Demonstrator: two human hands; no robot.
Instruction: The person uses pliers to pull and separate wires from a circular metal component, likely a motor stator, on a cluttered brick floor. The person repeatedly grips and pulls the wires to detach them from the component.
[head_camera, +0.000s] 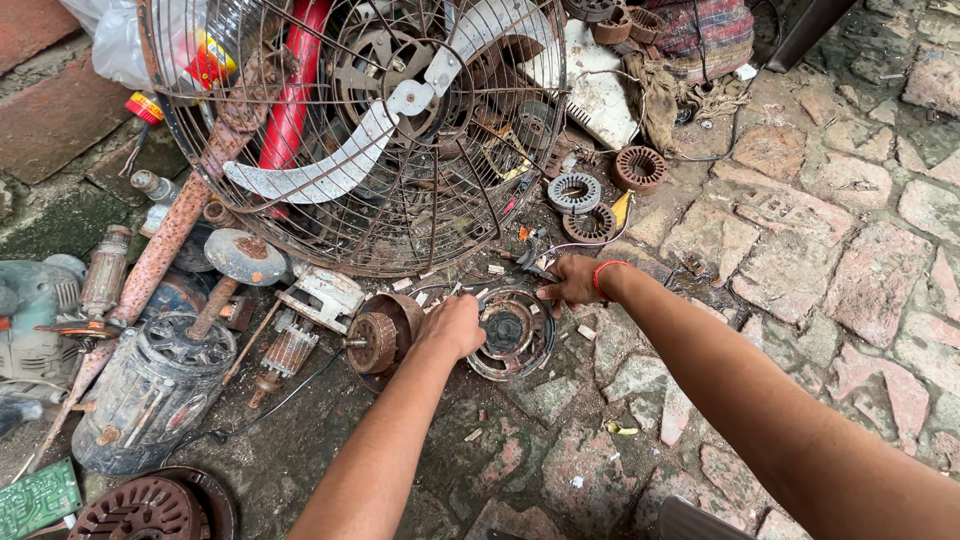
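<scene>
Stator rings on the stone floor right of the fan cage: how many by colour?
Grey stator ring: 1
Rust-brown stator rings: 2
Total: 3
They lie beyond the right hand; the left hand rests on the round motor housing.

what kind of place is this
Probably an outdoor scrap or motor-repair yard. On the stone paving lie a rusty fan cage, stator rings and an old motor; the left hand and right hand rest on a round motor housing.
</scene>
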